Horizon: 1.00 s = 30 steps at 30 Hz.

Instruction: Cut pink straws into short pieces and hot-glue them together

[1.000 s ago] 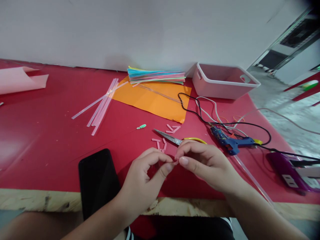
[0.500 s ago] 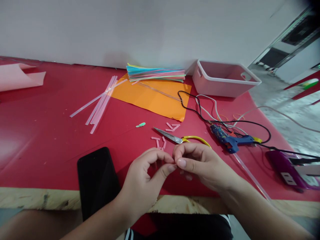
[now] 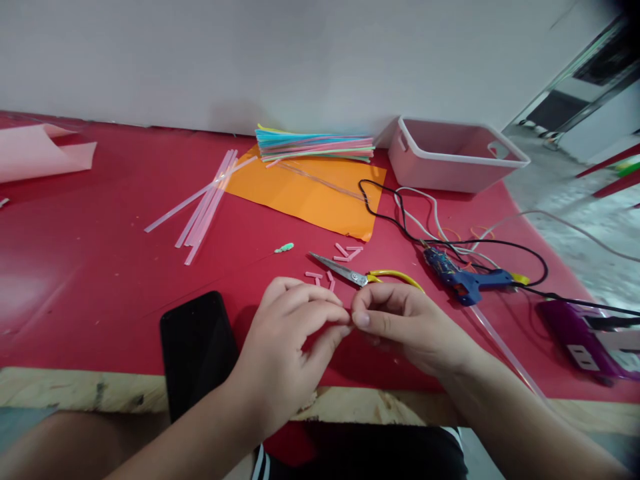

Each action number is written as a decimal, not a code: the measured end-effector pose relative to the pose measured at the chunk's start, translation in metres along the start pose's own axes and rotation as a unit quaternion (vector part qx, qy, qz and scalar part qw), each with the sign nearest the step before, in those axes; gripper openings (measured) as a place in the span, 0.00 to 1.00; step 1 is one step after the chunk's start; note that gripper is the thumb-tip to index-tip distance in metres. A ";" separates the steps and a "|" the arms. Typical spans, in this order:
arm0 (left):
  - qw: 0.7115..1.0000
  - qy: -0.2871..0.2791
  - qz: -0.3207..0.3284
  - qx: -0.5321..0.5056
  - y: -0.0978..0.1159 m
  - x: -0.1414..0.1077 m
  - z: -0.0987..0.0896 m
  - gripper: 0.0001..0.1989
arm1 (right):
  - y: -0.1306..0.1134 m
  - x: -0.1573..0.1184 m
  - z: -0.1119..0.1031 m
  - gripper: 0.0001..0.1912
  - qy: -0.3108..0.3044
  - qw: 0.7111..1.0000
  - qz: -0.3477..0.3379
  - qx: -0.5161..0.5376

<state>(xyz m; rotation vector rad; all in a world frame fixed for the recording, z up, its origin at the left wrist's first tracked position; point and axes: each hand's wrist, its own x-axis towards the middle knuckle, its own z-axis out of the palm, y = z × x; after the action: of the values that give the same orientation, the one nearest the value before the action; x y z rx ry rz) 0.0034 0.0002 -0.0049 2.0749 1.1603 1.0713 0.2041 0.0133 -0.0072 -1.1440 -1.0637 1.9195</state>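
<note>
Head view: at the front edge of a red table (image 3: pixel 110 293), a phone (image 3: pixel 197 353) lies beside your left forearm, its end over the wooden rim. Your left hand (image 3: pixel 295 340) and right hand (image 3: pixel 410 327) meet at the fingertips above the tabletop, thumb and forefinger of each drawn close; whether they pinch anything, you cannot tell from here. Just beyond them lie scissors (image 3: pixel 359 279), blades pointing left, yellow handles partly behind your right hand. Pink bits (image 3: pixel 314 275) lie on both sides of the blades, the nearer ones just past your left fingers. To your right are a purple power strip (image 3: pixel 565 333) and a blue glue gun (image 3: pixel 465 285) among cables. Farther back, pink strips (image 3: pixel 203 207) overlap the corner of an orange sheet (image 3: pixel 310 203); behind, a coloured bundle (image 3: pixel 315 145) and a pink bin (image 3: pixel 450 172) stand near the wall (image 3: pixel 200 60).
</note>
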 end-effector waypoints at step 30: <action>0.882 0.023 -0.328 -0.336 0.010 -0.001 0.003 0.03 | 0.014 -0.012 -0.047 0.22 0.210 0.671 -0.082 -0.707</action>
<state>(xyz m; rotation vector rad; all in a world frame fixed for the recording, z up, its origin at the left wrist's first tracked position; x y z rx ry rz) 0.0101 -0.0060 0.0003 1.0123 1.1618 0.9803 0.2500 0.0116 -0.0287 -1.9572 -2.2974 0.2618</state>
